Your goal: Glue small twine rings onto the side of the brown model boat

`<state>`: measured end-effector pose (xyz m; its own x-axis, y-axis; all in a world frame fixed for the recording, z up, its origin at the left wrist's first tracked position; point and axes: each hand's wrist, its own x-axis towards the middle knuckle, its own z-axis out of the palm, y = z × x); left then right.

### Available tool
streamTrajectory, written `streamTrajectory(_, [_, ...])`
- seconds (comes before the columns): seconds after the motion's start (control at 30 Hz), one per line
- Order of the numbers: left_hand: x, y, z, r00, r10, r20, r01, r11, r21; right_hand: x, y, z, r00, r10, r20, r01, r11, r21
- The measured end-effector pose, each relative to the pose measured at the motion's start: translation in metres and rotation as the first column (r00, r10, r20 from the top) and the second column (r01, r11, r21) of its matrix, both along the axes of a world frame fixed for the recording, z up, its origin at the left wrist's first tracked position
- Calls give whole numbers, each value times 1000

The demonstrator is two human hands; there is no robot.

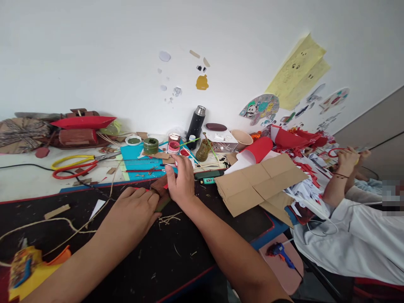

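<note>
Both my hands are on a small brown-painted piece (159,185) with bits of red and a green lower part, low over the black work mat (189,235). My left hand (137,206) is closed over its left end, hiding much of it. My right hand (182,179) is closed at its right end, thumb and fingers bent around it. A few short lengths of twine (168,219) lie just below the piece. Behind my hands stand an open green paint jar (150,146) and a red paint jar (173,147).
Scissors (75,166) and a red-and-brown model boat (83,123) are at the left. A black thermos (195,124) stands at the back. Folded cardboard (259,181) lies right. A glue gun (280,252) rests on a pink stool (268,252). Another person's hands (349,160) hold red-handled scissors.
</note>
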<state>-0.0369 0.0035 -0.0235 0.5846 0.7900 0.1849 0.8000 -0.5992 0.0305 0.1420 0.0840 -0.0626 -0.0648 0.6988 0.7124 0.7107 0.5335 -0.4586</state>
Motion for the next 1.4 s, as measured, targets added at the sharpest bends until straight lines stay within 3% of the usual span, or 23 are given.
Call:
streamTrajectory(0.93, [-2,0,1,998,16,-54,-15,1000,12,-3,1,0,1000,21,-19,-21,1000,-14])
streamTrajectory(1.17, [-8,8,2,994,95,-50,-95,995,3,12,-12,15,979,72,-192,-63,997,53])
streamTrajectory(1.27, [-11,12,4,994,111,19,-110,994,-22,27,-30,22,959,130,-250,-140,990,-23])
streamTrajectory(1.4, [-13,16,7,992,128,18,-127,991,-34,45,-58,21,979,147,-145,-186,932,-311])
